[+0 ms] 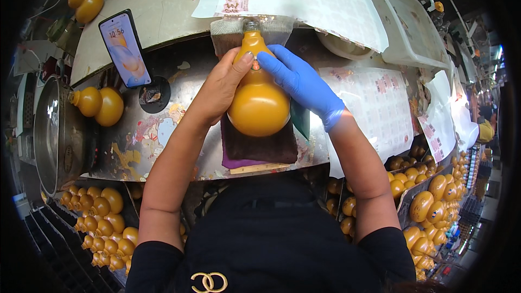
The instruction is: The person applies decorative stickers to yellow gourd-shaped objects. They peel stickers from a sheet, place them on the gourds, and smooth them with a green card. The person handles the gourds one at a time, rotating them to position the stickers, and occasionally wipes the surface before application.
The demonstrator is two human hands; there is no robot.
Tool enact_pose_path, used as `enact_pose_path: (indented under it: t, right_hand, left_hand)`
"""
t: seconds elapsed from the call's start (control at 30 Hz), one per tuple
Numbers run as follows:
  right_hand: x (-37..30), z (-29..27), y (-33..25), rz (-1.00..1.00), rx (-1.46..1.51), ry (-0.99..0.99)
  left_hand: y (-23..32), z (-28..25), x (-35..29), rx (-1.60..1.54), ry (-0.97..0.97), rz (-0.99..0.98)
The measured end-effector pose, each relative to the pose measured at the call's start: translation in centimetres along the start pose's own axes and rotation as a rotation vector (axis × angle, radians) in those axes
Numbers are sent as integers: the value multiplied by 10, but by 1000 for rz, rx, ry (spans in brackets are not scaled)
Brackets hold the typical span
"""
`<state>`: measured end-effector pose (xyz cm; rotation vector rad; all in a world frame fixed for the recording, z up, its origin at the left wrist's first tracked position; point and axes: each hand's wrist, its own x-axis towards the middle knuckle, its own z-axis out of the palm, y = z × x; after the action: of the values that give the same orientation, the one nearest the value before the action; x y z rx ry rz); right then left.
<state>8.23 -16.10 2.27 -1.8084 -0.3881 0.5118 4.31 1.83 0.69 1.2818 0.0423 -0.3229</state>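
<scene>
A glossy yellow-orange gourd-shaped bottle [258, 109] lies in front of me, its narrow neck pointing away. Its round base rests over a folded dark brown cloth [259, 149]. My bare left hand [222, 82] wraps the left side of the waist, thumb on top. From the right, my right hand [297, 78] in a blue glove grips the same part, its fingers pressed against the surface. Between the thumb and the gloved fingers shows a small coloured mark [255, 65], partly covered. A clear ribbed block or bag [225, 32] sits behind the neck.
A phone [126, 49] stands upright at the left, near another gourd bottle [108, 107] and a metal basin [54, 135]. Printed sheets [374, 106] lie at the right, with a pale tray [407, 16] beyond. Many gourd bottles [111, 222] fill both sides below the table.
</scene>
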Motion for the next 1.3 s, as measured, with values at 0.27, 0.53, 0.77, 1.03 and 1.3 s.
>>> enact_pose_path:
  t: [0.27, 0.53, 0.77, 1.03, 1.3]
  right_hand:
    - [-3, 1, 3, -23, 50, 31]
    - [5, -1, 4, -41, -141, 15]
    - [1, -4, 6, -23, -162, 0]
    - [0, -4, 7, -64, -59, -5]
    - [4, -9, 4, 156, 68, -53]
  left_hand:
    - [0, -1, 2, -213, -52, 8]
    - [-5, -2, 6, 21, -5, 68]
    - [-1, -11, 1, 257, -2, 142]
    - [-2, -17, 1, 214, -108, 185]
    - [0, -6, 3, -235, -66, -13]
